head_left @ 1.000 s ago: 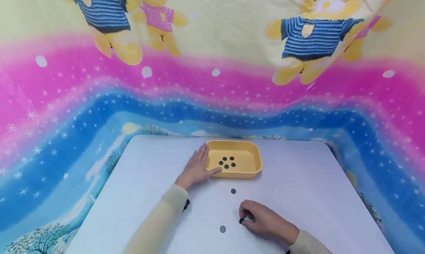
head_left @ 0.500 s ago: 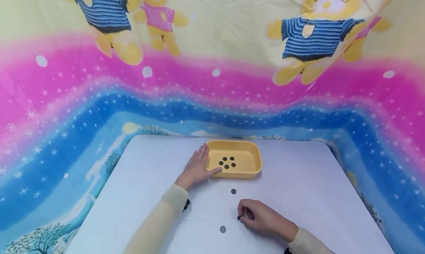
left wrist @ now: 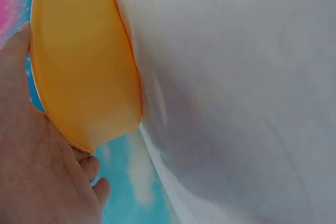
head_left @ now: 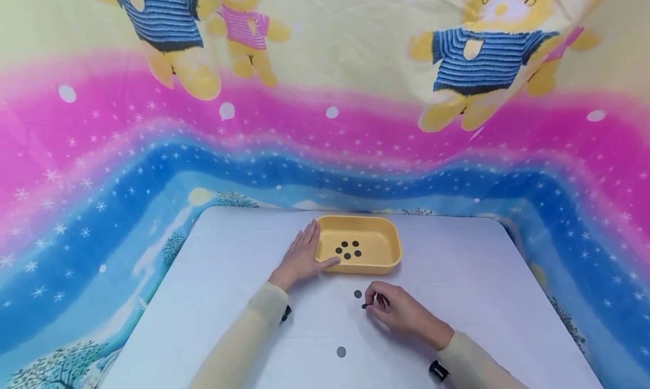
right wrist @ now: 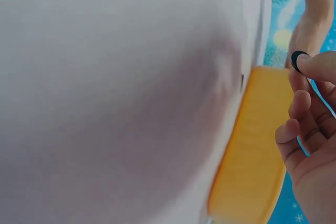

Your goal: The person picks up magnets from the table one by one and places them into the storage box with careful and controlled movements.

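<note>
My right hand [head_left: 403, 311] pinches a small black disc [head_left: 364, 306] between thumb and fingertips, above the white table; in the right wrist view the same disc [right wrist: 297, 60] shows at the thumb tip. My left hand [head_left: 299, 260] rests at the left end of a yellow tray [head_left: 376, 268], its fingers straight along the side and the thumb over the front rim. Several dark discs [head_left: 355, 244] lie in the tray. On the table, one dark disc [head_left: 358, 293] lies just left of my right fingertips, and a greyer disc [head_left: 341, 352] lies nearer to me.
The white table [head_left: 482, 265] has a patterned cloth [head_left: 325, 169] hanging behind it and along both sides. The tray stands close to the far edge. Black straps [head_left: 439, 370] show at the wrists, by the cream sleeves.
My right hand has moved forward, toward the tray, lifting the pinched disc from near the table's front to beside the nearer-to-tray disc. My left hand has stayed at the tray.
</note>
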{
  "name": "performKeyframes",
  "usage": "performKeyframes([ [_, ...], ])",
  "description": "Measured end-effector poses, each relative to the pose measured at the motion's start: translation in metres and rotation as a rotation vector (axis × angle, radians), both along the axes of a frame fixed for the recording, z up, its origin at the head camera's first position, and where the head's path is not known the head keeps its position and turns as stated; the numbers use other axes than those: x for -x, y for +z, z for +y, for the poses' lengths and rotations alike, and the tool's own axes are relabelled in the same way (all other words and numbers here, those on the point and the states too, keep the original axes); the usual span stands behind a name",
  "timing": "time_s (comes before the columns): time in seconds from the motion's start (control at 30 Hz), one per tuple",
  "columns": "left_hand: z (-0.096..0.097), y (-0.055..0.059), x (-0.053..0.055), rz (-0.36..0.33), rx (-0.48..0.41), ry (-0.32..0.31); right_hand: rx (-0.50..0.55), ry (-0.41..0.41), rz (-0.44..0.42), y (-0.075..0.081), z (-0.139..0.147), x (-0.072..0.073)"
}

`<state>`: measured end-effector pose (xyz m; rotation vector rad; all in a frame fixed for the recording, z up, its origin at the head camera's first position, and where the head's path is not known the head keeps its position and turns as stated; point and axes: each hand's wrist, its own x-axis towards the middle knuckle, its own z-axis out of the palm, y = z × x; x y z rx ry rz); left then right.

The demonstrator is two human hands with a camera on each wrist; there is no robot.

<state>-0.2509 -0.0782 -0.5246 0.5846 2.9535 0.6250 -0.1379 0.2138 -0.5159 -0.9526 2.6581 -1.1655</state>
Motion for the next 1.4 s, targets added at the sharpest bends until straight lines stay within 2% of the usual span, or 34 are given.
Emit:
performKeyframes([
  [0.27,0.001,0.001,-0.001,-0.015,-0.019,0.001,0.037,-0.026,0.101,0.007,0.0,0.019],
  [0.37,0.001,0.001,-0.001,-0.015,-0.019,0.004,0.045,-0.053,0.112,0.009,-0.002,0.026],
  [0.63,0.0,0.002,-0.001,-0.017,-0.009,0.003,0.097,-0.157,0.072,0.016,-0.002,0.052],
  [0.77,0.001,0.001,-0.001,-0.011,-0.017,0.004,0.116,-0.197,0.053,0.015,0.0,0.068],
  [1.1,0.0,0.0,-0.001,-0.004,-0.006,0.0,0.069,-0.312,-0.055,0.013,0.0,0.102],
  [1.4,0.0,0.001,-0.001,-0.011,-0.011,-0.001,0.019,-0.375,-0.099,0.011,-0.009,0.122],
])
